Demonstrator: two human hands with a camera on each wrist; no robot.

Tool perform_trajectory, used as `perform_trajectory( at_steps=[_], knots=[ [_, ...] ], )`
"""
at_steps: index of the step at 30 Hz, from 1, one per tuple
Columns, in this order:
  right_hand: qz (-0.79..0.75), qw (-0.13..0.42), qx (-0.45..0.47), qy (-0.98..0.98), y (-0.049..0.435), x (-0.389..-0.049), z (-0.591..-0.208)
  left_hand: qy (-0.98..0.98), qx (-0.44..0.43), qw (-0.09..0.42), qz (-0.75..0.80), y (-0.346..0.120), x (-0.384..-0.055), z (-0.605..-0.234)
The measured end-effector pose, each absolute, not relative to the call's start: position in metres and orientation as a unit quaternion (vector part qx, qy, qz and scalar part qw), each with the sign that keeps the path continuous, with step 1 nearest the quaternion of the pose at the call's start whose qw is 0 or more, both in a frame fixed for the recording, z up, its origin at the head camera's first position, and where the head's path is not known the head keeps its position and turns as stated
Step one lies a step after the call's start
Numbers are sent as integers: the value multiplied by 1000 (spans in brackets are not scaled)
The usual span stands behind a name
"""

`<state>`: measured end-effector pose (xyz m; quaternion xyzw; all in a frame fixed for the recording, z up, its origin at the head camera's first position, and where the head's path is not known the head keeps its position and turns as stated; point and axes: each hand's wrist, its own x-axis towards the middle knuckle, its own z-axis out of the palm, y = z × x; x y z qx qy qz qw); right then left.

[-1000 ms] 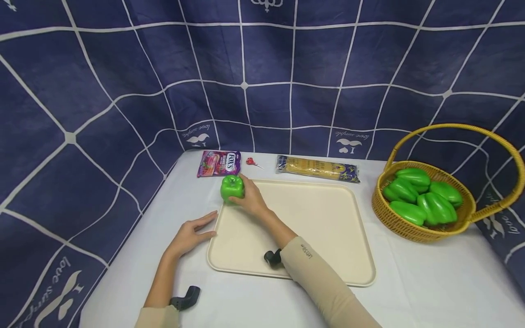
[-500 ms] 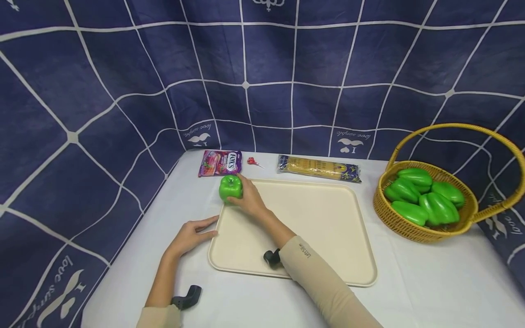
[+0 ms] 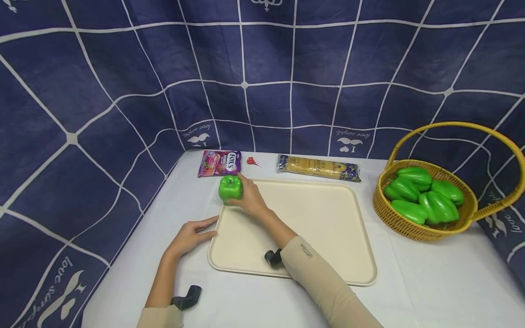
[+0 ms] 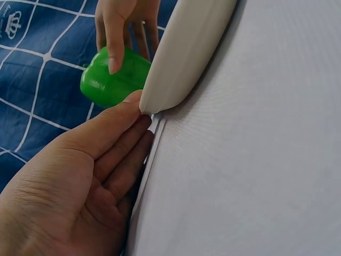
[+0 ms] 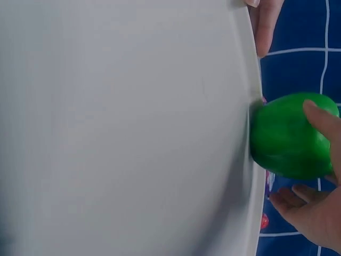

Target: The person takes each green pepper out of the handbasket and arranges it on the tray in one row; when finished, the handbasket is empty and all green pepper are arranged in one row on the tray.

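A green bell pepper [image 3: 229, 187] stands stem up at the far-left corner of a cream tray [image 3: 311, 228]. My right hand [image 3: 252, 198] grips it from the right side. In the right wrist view, the thumb lies across the pepper [image 5: 290, 137], with the other fingers partly hidden beyond it. At the tray's left edge is my left hand [image 3: 187, 238], its fingers extended. The left wrist view shows this hand's thumb [image 4: 114, 120] touching the tray rim [image 4: 181, 58], with the other fingers straight beside the edge.
A wicker basket [image 3: 383, 214] with a tall handle holds several green peppers [image 3: 439, 207] on the right. Behind the tray lie a purple FOX'S packet [image 3: 220, 163], small red-handled scissors [image 3: 254, 161] and a long yellow-and-blue packet [image 3: 317, 167]. A blue checked curtain [image 3: 266, 109] hangs at the back.
The bell pepper and right hand have shifted very slightly left. The left hand stays at the tray's edge.
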<state>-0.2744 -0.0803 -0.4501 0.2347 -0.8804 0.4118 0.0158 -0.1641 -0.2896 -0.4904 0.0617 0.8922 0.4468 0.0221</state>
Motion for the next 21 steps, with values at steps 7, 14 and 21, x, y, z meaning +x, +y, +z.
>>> perform_trajectory(
  at_steps=[7,14,21],
  knots=[
    [424,30,254,-869,-52,-270,-436,892,54,24,448,-288,-164,-491],
    [376,78,297,-874,4,-260,-398,890,57,25,452,-287,-163,-490],
    [338,127,292,-886,79,-240,-370,891,53,24,451,-288,-163,-491]
  ],
)
